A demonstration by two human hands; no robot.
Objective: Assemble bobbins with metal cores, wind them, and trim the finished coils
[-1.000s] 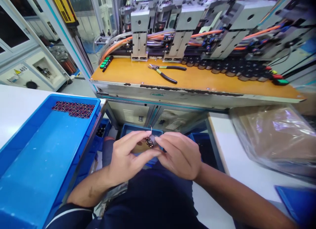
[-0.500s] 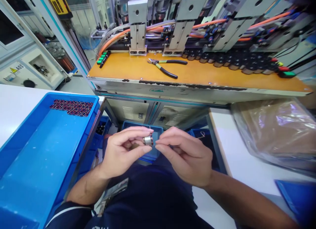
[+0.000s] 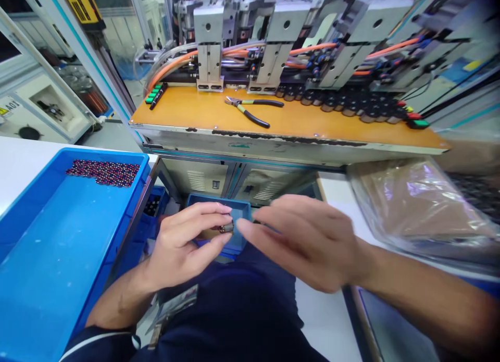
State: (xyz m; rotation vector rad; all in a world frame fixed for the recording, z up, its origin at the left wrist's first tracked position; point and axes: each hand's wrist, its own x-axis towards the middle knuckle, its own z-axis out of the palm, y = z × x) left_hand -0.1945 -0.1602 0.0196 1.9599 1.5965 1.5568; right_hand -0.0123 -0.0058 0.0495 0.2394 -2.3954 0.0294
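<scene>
My left hand [image 3: 183, 242] pinches a small dark coil part [image 3: 227, 227] between thumb and fingers, held over my lap. My right hand [image 3: 308, 239] is close beside it on the right, fingers extended toward the part and blurred by motion; whether it touches the part I cannot tell. Below the hands sits a small blue bin [image 3: 219, 203]. A large blue tray [image 3: 58, 237] at my left holds a cluster of several small dark parts [image 3: 103, 173] in its far corner.
An orange-topped machine bench [image 3: 312, 123] stands ahead, with pliers [image 3: 250, 109] and a green-buttoned black bar [image 3: 155, 95] on it, metal fixtures and orange hoses behind. A clear plastic bag [image 3: 422, 206] lies on the white table at right.
The view has shifted so everything sits further left. My right hand has opened out and moved rightward with blur, while the left hand keeps its pinch on the coil part.
</scene>
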